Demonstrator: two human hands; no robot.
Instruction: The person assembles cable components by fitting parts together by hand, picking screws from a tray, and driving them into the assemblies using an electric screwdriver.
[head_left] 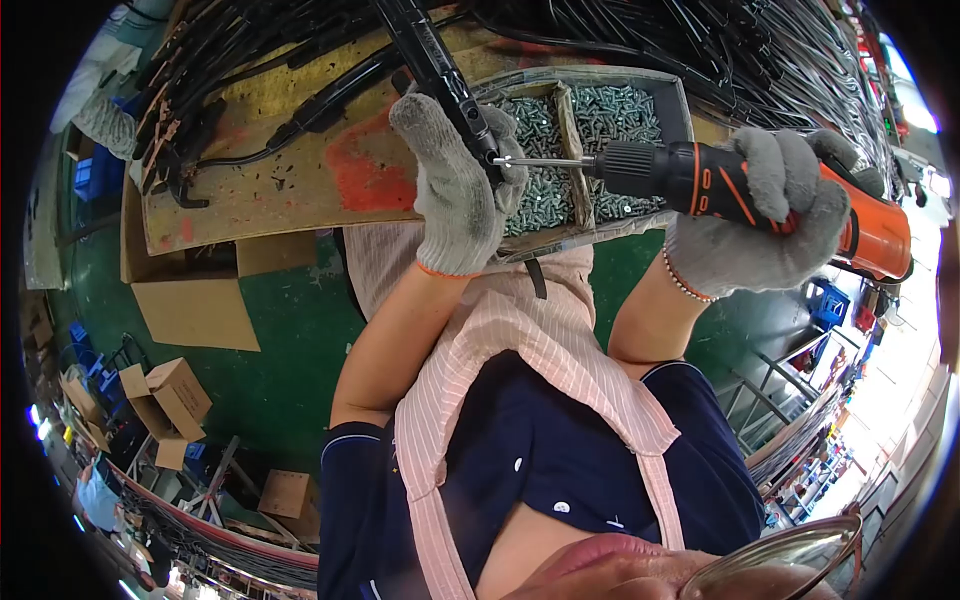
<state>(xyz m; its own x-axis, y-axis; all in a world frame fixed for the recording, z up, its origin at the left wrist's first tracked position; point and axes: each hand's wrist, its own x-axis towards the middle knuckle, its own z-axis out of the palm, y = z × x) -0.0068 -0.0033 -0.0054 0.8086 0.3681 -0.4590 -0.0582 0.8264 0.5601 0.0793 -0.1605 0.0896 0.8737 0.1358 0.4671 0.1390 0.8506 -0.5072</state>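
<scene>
My gloved left hand (455,185) is wrapped round a black metal tube (432,62) that slants up toward the back of the bench. In my gloved right hand (770,215) is an orange and black power screwdriver (735,190), held level. Its long bit (548,162) points left, and the tip meets the lower end of the tube by my left fingers. Whether a screw sits at the tip is too small to tell. Beneath the bit stands a divided box (680,110) with small silver screws (615,112) in its compartments.
Black tubes (255,45) and cables lie piled along the back of the worn wooden bench (290,190). More long rods (790,60) fill the back right. Cardboard boxes (195,310) are below on the green floor. Another person's gloved hand (105,125) shows at the far left.
</scene>
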